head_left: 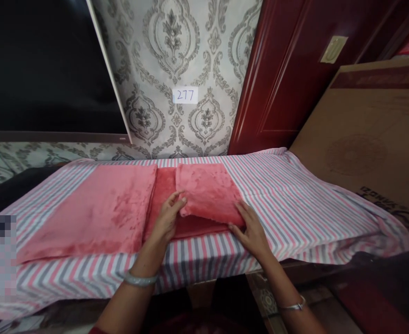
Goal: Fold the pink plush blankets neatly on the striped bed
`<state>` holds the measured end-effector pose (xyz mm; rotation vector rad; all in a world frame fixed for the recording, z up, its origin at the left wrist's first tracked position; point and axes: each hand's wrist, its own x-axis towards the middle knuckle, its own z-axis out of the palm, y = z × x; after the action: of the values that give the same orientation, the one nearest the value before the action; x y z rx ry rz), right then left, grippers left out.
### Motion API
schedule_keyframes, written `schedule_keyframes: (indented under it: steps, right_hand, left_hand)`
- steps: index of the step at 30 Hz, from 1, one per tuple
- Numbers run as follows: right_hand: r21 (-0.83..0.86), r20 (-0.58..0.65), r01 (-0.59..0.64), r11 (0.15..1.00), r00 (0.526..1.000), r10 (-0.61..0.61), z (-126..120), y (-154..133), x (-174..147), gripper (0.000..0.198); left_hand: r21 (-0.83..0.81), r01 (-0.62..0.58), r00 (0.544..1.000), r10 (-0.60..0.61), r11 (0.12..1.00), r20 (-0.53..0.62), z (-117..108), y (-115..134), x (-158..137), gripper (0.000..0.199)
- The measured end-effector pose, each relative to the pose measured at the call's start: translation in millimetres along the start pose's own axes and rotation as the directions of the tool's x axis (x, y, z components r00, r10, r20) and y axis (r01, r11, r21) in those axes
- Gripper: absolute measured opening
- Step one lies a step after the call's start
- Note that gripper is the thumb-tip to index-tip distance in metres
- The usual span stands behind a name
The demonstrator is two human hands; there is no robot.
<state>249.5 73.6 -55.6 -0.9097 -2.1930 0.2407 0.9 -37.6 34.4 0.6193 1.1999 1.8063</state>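
Observation:
A pink plush blanket (121, 199) lies partly folded on a striped cloth. Its wide left part lies flat, and a deeper pink strip shows beside it. The smaller right flap (207, 185) is folded over, with its near edge lifted a little. My left hand (168, 215) pinches the near left corner of this flap between thumb and fingers. At the near right corner, my right hand (251, 229) holds the flap's edge, fingers on top and thumb at the front. Parts of the right fingertips are hard to make out.
The striped cloth (277, 199) covers the table and hangs over its front edge. A dark screen (47, 69) stands behind on the left. A large cardboard box (371, 130) stands at the right, by a dark red door panel (274, 79). A paper marked 277 (185, 95) is on the wall.

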Motion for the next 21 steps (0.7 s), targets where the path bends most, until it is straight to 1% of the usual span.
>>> schedule_keyframes:
  steps: [3, 5, 7, 9, 10, 11, 13, 15, 16, 18, 21]
  right_hand:
    - [-0.023, -0.048, -0.114, 0.993, 0.992, 0.113, 1.6, -1.7, 1.9, 0.061]
    - [-0.043, -0.071, -0.18, 0.983, 0.982, 0.177, 1.7, -0.7, 3.4, 0.06]
    - [-0.062, -0.076, -0.214, 0.975, 0.975, 0.21, 0.0, 1.5, 4.3, 0.064]
    - [-0.077, -0.068, -0.225, 0.971, 0.973, 0.22, -3.0, 3.7, 4.1, 0.07]
    - [-0.08, -0.06, -0.227, 0.971, 0.973, 0.223, -4.5, 4.5, 3.6, 0.072]
    - [-0.081, -0.049, -0.225, 0.971, 0.974, 0.222, -5.7, 4.9, 3.1, 0.074]
    - [-0.083, -0.022, -0.212, 0.974, 0.977, 0.21, -7.1, 5.0, 1.8, 0.078]
    - [-0.083, -0.001, -0.194, 0.978, 0.981, 0.194, -7.1, 4.6, 0.8, 0.079]
    - [-0.08, 0.005, -0.187, 0.979, 0.982, 0.188, -6.7, 4.6, 0.4, 0.079]
    - [-0.072, 0.01, -0.173, 0.982, 0.985, 0.174, -5.7, 5.2, -0.4, 0.079]
    - [-0.063, -0.033, -0.149, 0.987, 0.989, 0.147, -4.3, 8.6, -2.6, 0.077]
  left_hand:
    - [-0.056, -0.014, 1.0, 0.014, 0.998, 0.0, 8.8, 5.6, 0.9, 0.068]
    - [-0.042, -0.03, 1.0, 0.03, 0.999, -0.004, 10.4, 9.3, 1.4, 0.07]
    - [0.044, -0.065, 0.998, 0.066, 0.997, -0.007, 6.3, 10.8, 1.2, 0.07]
    - [0.224, -0.139, 0.99, 0.143, 0.965, -0.003, -4.1, 7.5, -0.2, 0.062]
    - [0.344, -0.175, 0.983, 0.185, 0.923, 0.005, -11.0, 3.6, -1.4, 0.056]
    - [0.47, -0.202, 0.975, 0.222, 0.859, 0.013, -18.6, -1.7, -2.9, 0.049]
    - [0.682, -0.228, 0.959, 0.282, 0.695, 0.034, -33.5, -15.0, -6.5, 0.039]
    - [0.806, -0.24, 0.945, 0.321, 0.542, 0.065, -44.6, -28.2, -9.9, 0.037]
    - [0.837, -0.246, 0.939, 0.335, 0.488, 0.081, -48.2, -33.4, -11.1, 0.038]
    - [0.868, -0.253, 0.932, 0.348, 0.427, 0.101, -51.7, -40.1, -12.3, 0.041]
    - [0.886, -0.24, 0.929, 0.36, 0.396, 0.091, -52.0, -42.3, -12.3, 0.043]
